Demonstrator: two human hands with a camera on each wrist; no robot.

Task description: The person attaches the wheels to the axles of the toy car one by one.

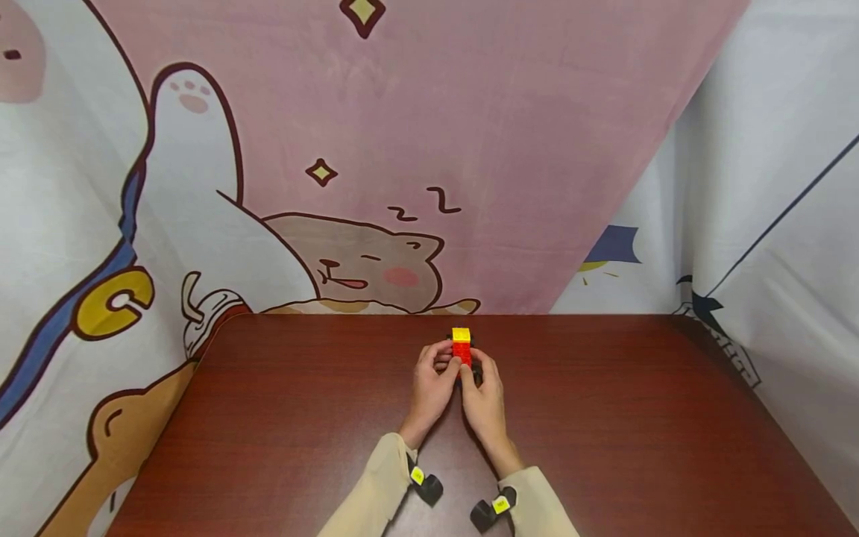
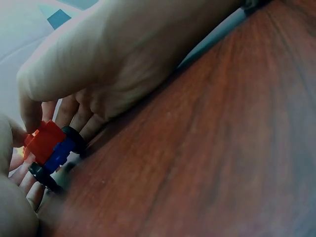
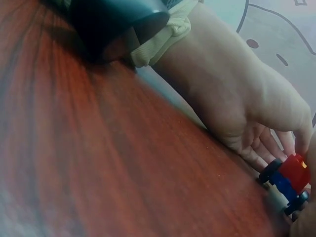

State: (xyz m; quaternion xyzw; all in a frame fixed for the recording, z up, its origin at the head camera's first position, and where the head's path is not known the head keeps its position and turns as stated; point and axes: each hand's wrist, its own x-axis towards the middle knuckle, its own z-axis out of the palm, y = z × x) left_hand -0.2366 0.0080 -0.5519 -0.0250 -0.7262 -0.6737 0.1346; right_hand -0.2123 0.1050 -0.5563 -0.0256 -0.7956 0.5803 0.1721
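A small toy brick car (image 1: 461,348) sits between both hands at the far middle of the table. It has a yellow brick at the far end, a red body, a blue base (image 2: 60,154) and black wheels (image 3: 270,170). My left hand (image 1: 432,389) grips its left side, thumb on the red near end. From the right, my right hand (image 1: 485,399) holds it, thumb beside the other one. Fingers hide part of the car's sides. Its wheels are close to the tabletop; whether they touch cannot be told.
The dark red-brown wooden table (image 1: 302,418) spreads around the hands. Behind it hangs a pink and white cartoon cloth (image 1: 510,149), which meets the far edge and both sides. Black wrist cameras (image 1: 427,488) sit at the cream sleeves (image 1: 376,485).
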